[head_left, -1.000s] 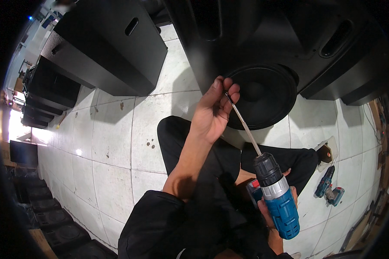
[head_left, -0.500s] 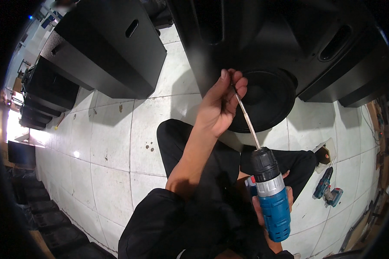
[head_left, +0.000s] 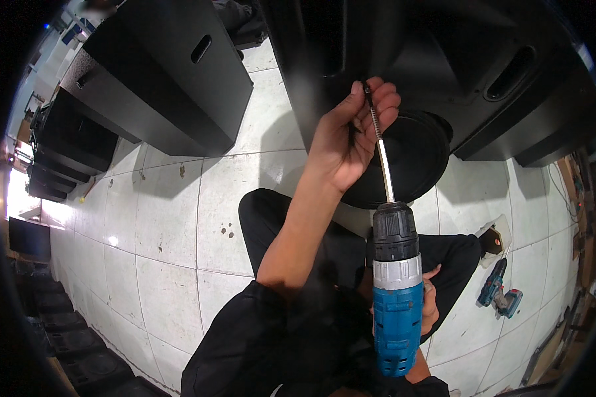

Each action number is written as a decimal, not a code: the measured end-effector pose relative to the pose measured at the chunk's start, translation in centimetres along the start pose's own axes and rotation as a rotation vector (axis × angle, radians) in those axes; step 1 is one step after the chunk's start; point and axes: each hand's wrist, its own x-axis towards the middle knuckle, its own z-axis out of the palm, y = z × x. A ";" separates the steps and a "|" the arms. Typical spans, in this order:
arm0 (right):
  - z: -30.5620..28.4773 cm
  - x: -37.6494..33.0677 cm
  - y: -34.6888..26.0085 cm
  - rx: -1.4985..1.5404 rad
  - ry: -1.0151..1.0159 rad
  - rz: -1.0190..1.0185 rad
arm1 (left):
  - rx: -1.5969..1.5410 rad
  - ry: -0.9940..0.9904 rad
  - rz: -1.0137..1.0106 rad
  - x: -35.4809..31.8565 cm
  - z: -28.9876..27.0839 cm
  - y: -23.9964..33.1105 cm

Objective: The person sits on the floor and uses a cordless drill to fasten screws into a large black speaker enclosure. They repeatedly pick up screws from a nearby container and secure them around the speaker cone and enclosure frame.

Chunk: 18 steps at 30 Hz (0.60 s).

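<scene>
My right hand point(head_left: 430, 308) is wrapped round the grip of a blue cordless drill point(head_left: 398, 311) with a black chuck. From the chuck a long, thin metal driver bit point(head_left: 383, 162) points away from me, its far part ribbed. At the bit's tip, my left hand point(head_left: 351, 135) pinches a small dark screw point(head_left: 367, 88) between thumb and fingers. Just beyond them rises a large black speaker cabinet point(head_left: 404, 59). A round black speaker cone point(head_left: 417, 155) sits low in front of it, partly hidden by my left hand and the bit.
On the tiled floor point(head_left: 159, 225) to my right lies a second cordless drill point(head_left: 500, 291), close to an open pale container point(head_left: 495, 239). More black cabinets point(head_left: 172, 79) stand at the far left. Several dark speaker units point(head_left: 79, 337) line the lower left. My crossed legs point(head_left: 271, 212) lie under my arms.
The drill has swung left and moved forward, its bit now more upright. My left hand has shifted slightly forward and right along with the bit's tip.
</scene>
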 end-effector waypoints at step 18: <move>-0.2 1.3 -1.9 0.046 -0.101 0.068 | -0.019 0.023 -0.006 0.1 -0.2 0.0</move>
